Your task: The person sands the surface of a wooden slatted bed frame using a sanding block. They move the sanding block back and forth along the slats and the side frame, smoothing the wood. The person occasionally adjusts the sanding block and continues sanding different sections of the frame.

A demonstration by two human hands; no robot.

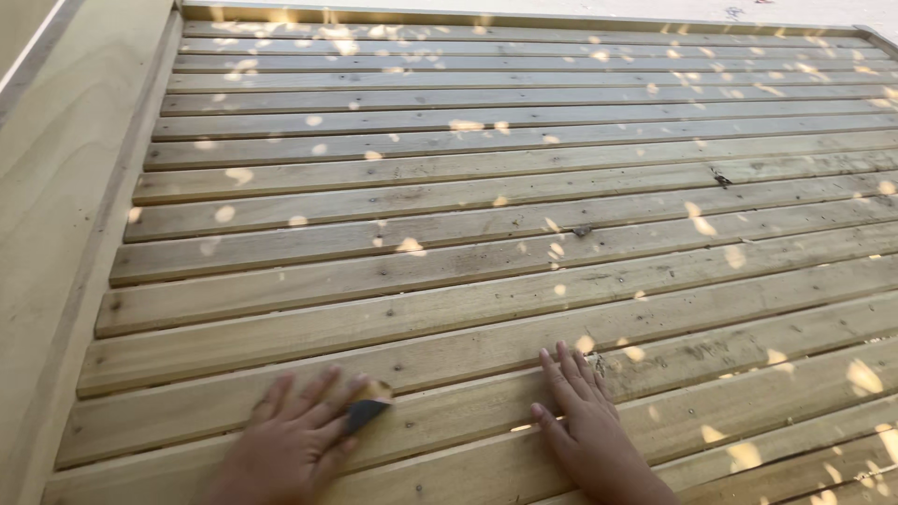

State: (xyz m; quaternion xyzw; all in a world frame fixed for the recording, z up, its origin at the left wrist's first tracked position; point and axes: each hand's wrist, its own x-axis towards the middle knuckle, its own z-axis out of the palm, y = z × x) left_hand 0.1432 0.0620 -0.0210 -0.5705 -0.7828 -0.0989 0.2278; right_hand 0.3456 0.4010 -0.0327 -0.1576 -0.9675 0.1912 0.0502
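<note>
A large panel of horizontal wooden slats (486,234) fills the view, dappled with spots of sunlight. My left hand (295,440) presses on a slat near the bottom left, and a small dark piece, likely sandpaper (367,411), sticks out from under its fingers. That hand looks blurred. My right hand (585,421) lies flat on the slats at the bottom centre, fingers together and pointing away from me, holding nothing.
A wooden frame (122,196) borders the slats along the left side and the top. Left of it lies a pale flat board (47,187). Narrow gaps run between the slats, and some show dark knots.
</note>
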